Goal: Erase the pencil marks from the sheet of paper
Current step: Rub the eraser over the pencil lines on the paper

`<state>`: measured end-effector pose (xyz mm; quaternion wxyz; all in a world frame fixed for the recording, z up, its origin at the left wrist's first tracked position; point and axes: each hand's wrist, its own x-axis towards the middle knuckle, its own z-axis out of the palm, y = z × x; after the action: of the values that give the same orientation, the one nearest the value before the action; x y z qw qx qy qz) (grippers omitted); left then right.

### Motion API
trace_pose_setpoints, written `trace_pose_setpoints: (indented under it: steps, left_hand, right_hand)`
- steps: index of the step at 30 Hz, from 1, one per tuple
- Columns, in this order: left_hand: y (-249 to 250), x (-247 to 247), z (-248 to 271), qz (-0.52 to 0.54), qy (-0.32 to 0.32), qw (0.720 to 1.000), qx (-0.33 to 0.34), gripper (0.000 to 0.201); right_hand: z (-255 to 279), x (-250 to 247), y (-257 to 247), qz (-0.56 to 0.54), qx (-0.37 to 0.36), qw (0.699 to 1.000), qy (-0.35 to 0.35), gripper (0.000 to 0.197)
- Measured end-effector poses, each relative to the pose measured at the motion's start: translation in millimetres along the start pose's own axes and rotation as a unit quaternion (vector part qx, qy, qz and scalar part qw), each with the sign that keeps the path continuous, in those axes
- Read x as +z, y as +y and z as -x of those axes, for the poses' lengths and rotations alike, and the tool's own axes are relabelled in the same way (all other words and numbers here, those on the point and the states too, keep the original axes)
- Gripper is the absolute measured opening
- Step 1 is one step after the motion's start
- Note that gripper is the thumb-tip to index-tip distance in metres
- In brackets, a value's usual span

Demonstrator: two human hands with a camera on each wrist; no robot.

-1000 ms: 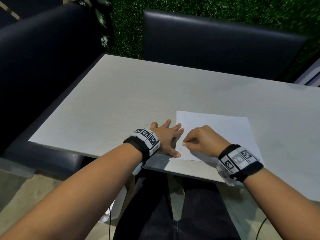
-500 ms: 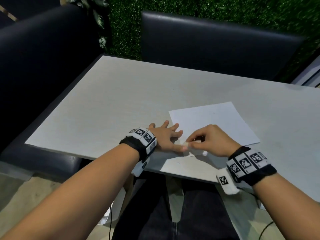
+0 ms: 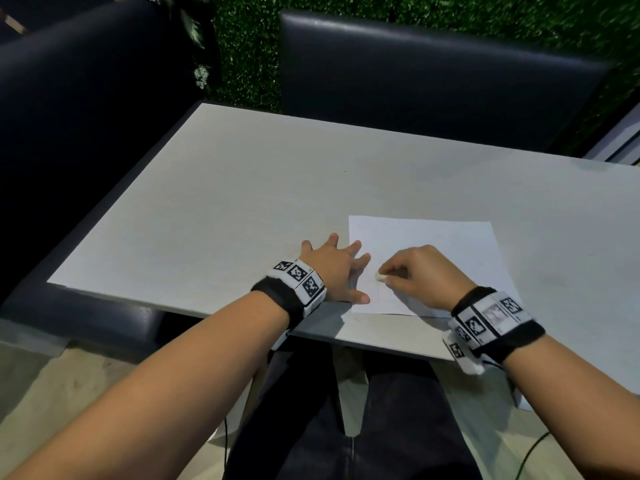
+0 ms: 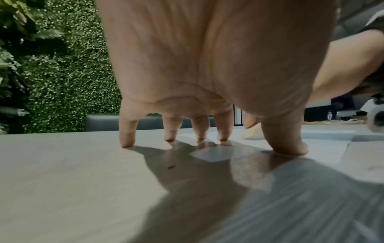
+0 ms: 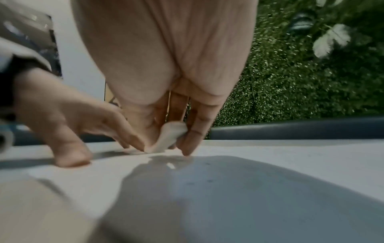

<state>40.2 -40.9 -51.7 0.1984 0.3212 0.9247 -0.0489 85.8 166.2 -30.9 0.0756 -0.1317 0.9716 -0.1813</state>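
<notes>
A white sheet of paper lies near the front edge of the grey table. My left hand is spread flat, its fingertips and thumb pressing the sheet's left edge. My right hand pinches a small white eraser between thumb and fingers, its tip touching the paper near the left side. In the right wrist view the eraser stands tilted on the paper. Faint pencil lines show just below the eraser; they are too pale to read.
Dark padded chairs stand at the far side and at the left of the table. A green hedge wall rises behind them. The table's front edge runs just under my wrists, with my legs below.
The sheet, turned askew half a second ago, lies square to the table edge again. My right hand with the eraser has shifted slightly right and back onto the sheet; the left hand stays spread.
</notes>
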Motion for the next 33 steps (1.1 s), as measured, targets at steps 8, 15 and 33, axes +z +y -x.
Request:
trace_pose_setpoints:
  steps: [8,15,33]
  left_hand:
    - [-1,-1,-1,-0.001,-0.032,0.999,0.001,0.098]
    - [-2,1,2,0.007,-0.030,1.000,0.006,0.103]
    - [0,1,1,0.017,-0.033,0.999,0.005,0.107]
  right_hand:
    - [23,3,-7,0.019,-0.093,0.993,-0.076,0.019]
    - [-10,-3,-5,-0.002,-0.056,0.998,-0.005,0.020]
    - [18,7,-15,-0.010,-0.065,0.997,-0.045,0.019]
